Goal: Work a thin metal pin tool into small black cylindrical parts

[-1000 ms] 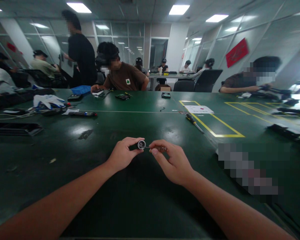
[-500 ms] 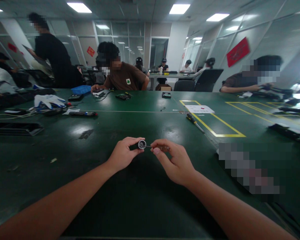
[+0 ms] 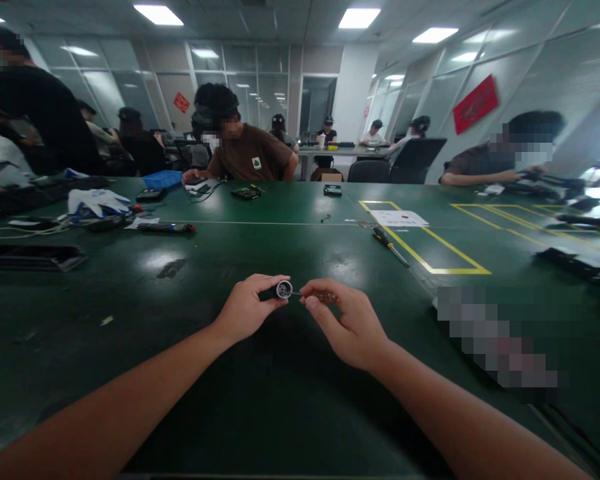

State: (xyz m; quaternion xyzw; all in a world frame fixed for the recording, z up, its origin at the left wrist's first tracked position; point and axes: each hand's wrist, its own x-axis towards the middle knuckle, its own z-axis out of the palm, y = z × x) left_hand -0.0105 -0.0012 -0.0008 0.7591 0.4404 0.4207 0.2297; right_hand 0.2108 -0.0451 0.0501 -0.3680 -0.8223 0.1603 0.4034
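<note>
Slippage is looking likely tbh if pressure is going sideways: left hand (image 3: 244,309) is gripping a silver-rimmed cylinder (image 3: 283,289) mid-view, right hand (image 3: 351,324) is pinching a slim screwdriver (image 3: 324,297) at its 3 o'clock.

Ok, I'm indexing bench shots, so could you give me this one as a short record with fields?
Left hand: holds a round part, open end toward the camera
Right hand: holds a thin tool, shaft pointing at the part
Tip contact: too small to tell
Surface: green table
Ahead, right: screwdriver, lying alongside a yellow outline
Ahead, left: white gloves
</note>
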